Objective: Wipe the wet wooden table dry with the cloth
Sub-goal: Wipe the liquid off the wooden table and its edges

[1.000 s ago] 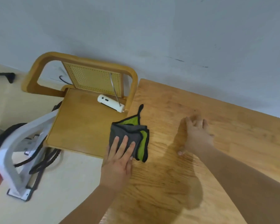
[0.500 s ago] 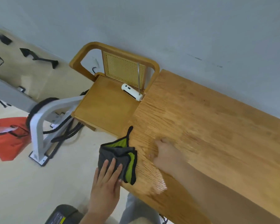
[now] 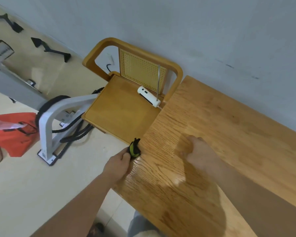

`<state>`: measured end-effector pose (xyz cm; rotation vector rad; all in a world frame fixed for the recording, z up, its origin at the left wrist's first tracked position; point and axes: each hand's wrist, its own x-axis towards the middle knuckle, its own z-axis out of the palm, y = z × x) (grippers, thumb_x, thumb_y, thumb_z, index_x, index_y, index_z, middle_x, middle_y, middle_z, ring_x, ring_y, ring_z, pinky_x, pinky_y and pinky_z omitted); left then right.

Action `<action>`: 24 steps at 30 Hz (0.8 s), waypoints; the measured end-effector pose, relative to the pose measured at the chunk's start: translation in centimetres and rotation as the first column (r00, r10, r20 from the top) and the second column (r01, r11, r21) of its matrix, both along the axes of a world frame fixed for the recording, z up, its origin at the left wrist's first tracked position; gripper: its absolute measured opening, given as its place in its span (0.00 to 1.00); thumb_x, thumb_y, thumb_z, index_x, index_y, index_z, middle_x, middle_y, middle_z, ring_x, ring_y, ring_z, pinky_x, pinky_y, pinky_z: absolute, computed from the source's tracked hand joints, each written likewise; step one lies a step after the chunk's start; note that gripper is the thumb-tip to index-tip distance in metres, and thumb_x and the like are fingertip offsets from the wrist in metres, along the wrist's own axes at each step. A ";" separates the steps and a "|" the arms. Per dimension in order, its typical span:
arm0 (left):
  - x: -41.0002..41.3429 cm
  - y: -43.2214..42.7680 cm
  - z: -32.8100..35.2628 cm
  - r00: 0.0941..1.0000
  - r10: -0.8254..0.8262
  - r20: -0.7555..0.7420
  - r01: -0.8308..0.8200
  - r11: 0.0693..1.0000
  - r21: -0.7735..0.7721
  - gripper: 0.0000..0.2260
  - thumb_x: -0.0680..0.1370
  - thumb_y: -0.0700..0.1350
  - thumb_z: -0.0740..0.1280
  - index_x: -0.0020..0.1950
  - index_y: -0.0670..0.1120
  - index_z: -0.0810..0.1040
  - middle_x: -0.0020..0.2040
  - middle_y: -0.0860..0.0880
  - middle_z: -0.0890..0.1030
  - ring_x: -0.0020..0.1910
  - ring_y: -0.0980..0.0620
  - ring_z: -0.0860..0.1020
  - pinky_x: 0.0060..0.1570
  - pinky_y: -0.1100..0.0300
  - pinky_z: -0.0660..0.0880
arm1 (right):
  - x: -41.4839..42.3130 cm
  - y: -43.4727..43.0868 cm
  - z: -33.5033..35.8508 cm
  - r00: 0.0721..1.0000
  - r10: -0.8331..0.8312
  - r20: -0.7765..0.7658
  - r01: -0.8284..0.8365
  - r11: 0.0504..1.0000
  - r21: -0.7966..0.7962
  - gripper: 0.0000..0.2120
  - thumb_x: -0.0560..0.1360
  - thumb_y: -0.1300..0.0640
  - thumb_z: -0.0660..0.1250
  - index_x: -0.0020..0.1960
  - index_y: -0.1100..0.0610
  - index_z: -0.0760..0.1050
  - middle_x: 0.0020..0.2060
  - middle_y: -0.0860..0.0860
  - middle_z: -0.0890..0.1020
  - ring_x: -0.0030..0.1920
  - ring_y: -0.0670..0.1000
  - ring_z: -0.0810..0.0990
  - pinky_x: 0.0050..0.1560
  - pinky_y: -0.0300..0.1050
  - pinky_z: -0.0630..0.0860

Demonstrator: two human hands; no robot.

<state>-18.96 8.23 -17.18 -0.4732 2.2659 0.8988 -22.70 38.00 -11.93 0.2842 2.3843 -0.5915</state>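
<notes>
Centrally, the left hand (image 3: pixel 119 162) grips a bunched green-and-black cloth (image 3: pixel 134 148) against the light wooden table (image 3: pixel 237 134) edge; the right hand (image 3: pixel 201 155) rests flat-ish, fingers unclear.

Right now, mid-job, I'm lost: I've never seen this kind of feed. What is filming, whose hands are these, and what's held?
There is no machine here. One camera worn on a person's head looks down at their two bare hands. The left hand grips a bunched green-and-dark cloth at the left edge of the wooden table. The right hand rests on the tabletop and holds nothing. Beside the table stands a wooden chair with a white gadget on its seat.
</notes>
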 end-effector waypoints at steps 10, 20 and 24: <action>7.9 -3.4 1.0 0.995 0.053 -0.085 -0.049 0.997 0.055 0.30 0.84 0.45 0.57 0.66 0.84 0.59 0.65 0.70 0.76 0.63 0.59 0.76 0.58 0.58 0.72 | -6.9 -4.6 -1.2 0.965 0.244 -0.100 -0.228 0.963 0.145 0.39 0.75 0.38 0.71 0.80 0.46 0.59 0.76 0.52 0.63 0.74 0.56 0.65 0.64 0.60 0.76; -9.9 6.1 -1.8 0.968 -0.215 -0.130 0.224 0.973 0.062 0.26 0.86 0.57 0.51 0.83 0.60 0.49 0.74 0.48 0.74 0.66 0.46 0.76 0.65 0.53 0.73 | -13.5 3.1 1.1 0.992 0.128 0.001 -0.117 0.905 0.408 0.53 0.63 0.34 0.80 0.79 0.47 0.57 0.77 0.57 0.59 0.77 0.63 0.58 0.58 0.64 0.77; -18.6 11.6 -2.7 0.924 -0.334 -0.187 0.342 0.940 0.012 0.29 0.86 0.57 0.52 0.84 0.48 0.48 0.71 0.40 0.73 0.66 0.40 0.74 0.62 0.50 0.73 | -14.6 7.2 0.7 0.998 -0.011 0.061 -0.019 0.883 0.470 0.59 0.59 0.36 0.83 0.80 0.43 0.53 0.79 0.59 0.56 0.77 0.65 0.59 0.59 0.67 0.77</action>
